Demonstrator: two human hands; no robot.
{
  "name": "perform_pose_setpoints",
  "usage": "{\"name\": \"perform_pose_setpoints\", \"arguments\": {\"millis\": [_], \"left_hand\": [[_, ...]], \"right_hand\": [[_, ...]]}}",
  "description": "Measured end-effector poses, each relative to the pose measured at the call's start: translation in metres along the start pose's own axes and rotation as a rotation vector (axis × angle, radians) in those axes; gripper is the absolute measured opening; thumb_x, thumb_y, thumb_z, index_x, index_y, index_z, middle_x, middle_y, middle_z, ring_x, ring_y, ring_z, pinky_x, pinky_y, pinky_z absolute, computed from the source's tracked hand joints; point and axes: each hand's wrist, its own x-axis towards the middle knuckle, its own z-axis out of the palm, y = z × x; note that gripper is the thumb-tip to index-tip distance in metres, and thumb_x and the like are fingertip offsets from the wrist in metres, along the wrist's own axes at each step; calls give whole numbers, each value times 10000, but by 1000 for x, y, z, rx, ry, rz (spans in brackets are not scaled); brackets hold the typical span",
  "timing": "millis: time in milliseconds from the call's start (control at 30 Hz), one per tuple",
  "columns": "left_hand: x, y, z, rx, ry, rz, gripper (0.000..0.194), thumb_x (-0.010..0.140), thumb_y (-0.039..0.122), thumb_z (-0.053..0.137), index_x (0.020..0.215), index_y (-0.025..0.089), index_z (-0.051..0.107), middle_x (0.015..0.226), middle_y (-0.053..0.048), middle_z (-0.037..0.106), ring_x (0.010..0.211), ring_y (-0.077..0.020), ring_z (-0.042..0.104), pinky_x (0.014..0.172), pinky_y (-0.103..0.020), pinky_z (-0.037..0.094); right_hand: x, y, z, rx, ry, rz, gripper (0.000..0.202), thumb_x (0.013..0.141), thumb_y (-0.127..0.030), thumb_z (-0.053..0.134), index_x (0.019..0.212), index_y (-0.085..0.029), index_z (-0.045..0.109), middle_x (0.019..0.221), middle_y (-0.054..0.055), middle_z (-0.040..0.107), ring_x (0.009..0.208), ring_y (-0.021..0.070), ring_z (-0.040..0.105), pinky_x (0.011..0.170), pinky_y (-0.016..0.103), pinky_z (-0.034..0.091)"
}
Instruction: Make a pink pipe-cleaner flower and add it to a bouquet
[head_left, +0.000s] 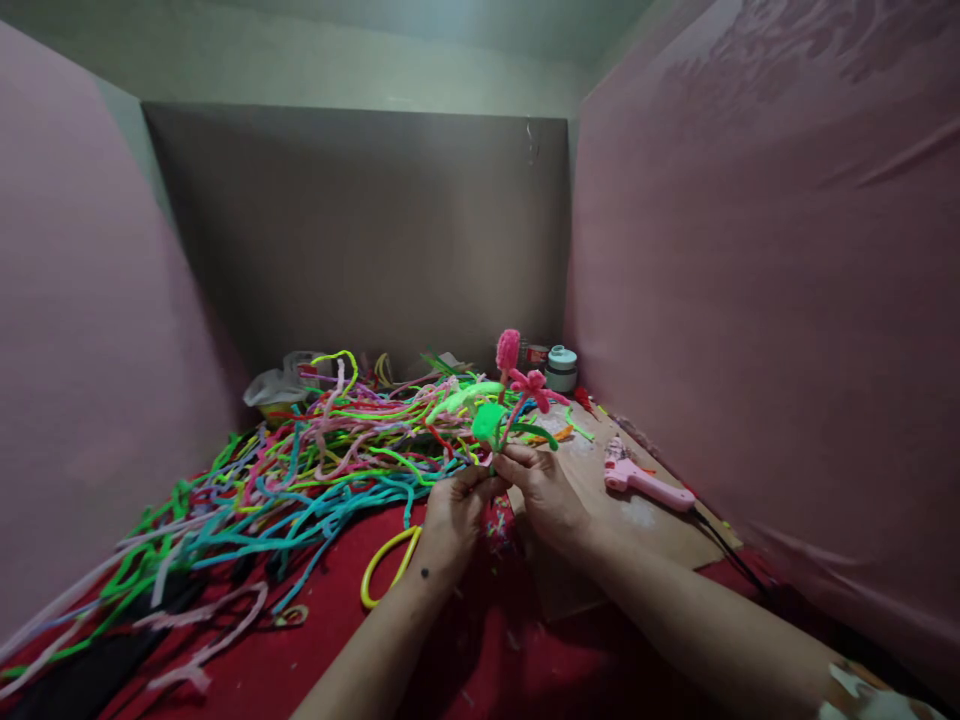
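Both my hands meet in front of me around the base of a pipe cleaner flower (pixel 529 388). It has pink blooms, one long and upright, one with spread petals, and green fuzzy leaves lower down. My left hand (pixel 459 503) pinches the bottom of the stems. Just above and to its right, my right hand (pixel 541 482) has thumb and fingers closed on the same stems. The fingers hide the stem ends. Behind my left hand spreads a big tangled pile of coloured pipe cleaners (pixel 352 455).
At the right, a pink glue gun (pixel 649 487) with a black cord lies on a brown board (pixel 679 540). A pale blue jar (pixel 561 370) stands at the back. Yellow-handled scissors, apparently, show a loop (pixel 367 590) beside my left wrist. Pink walls (pixel 765 300) flank the red cloth (pixel 315 660).
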Motion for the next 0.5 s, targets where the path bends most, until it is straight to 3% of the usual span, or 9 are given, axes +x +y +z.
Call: {"name": "perform_pose_setpoints", "arguments": {"millis": [200, 333, 500], "left_hand": [[4, -10, -6, 34, 111, 9, 153, 691, 300, 613, 686, 161, 676, 661, 10, 652, 695, -148, 569, 718, -268, 439], [8, -16, -10, 102, 187, 19, 130, 674, 277, 611, 616, 166, 644, 605, 24, 616, 626, -129, 530, 680, -259, 421], [11, -26, -12, 180, 214, 105, 101, 662, 253, 597, 611, 177, 639, 616, 22, 578, 635, -131, 505, 670, -256, 414]], "right_hand": [[-3, -3, 4, 54, -50, 56, 105, 724, -255, 610, 731, -160, 655, 681, -6, 570, 702, 141, 489, 692, 266, 386], [-6, -12, -5, 18, 152, 38, 119, 708, -260, 646, 646, -158, 647, 569, -22, 527, 547, 100, 424, 539, 237, 340], [-5, -48, -24, 45, 291, -119, 182, 737, -283, 651, 870, -161, 674, 596, -14, 564, 497, 74, 419, 470, 220, 315]]}}
